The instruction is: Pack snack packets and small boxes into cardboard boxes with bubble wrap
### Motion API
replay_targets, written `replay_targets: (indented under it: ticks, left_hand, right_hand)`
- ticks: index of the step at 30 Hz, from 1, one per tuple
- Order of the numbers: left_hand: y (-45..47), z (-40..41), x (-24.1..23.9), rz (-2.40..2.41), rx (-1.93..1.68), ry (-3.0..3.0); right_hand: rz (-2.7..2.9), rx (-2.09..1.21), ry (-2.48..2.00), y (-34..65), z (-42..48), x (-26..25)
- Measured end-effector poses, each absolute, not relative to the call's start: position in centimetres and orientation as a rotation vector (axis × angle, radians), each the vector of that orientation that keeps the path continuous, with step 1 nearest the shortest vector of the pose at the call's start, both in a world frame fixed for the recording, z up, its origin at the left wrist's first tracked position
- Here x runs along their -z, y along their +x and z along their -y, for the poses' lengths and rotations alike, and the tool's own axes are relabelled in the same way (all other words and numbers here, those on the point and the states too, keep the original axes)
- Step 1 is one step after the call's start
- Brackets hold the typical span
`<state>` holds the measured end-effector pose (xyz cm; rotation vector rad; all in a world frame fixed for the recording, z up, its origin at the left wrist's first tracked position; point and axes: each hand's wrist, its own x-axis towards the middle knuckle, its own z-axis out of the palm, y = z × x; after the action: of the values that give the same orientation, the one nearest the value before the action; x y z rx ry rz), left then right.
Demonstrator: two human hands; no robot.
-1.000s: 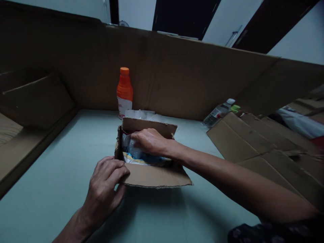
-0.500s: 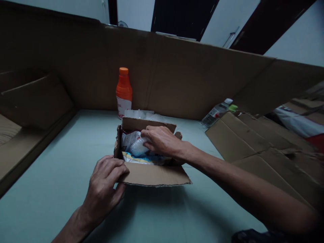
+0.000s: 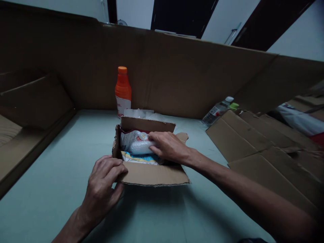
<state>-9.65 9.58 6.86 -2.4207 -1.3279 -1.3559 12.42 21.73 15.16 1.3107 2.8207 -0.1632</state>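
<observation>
Left hand curled; right hand seemingly flat.

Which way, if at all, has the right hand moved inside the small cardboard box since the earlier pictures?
Yes. The right hand has slid rightward, away from the box's left wall, uncovering the bubble-wrapped bundle.

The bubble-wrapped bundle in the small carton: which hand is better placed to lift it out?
Probably the right hand: it already lies on the bundle inside the carton. The left hand is outside, holding the front flap.

Dim, underexposed pic w/ soft shadows, wide-angle bending at edges.
</observation>
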Motion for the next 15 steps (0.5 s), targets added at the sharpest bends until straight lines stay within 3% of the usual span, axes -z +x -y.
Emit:
replay_targets:
  ticks: [15]
  left_hand:
    - [-9.5,-9.7,-7.0,1.347,1.347,-2.414]
  right_hand:
    - [-2.959,-0.072,1.053,9.7,-22.1,-16.8]
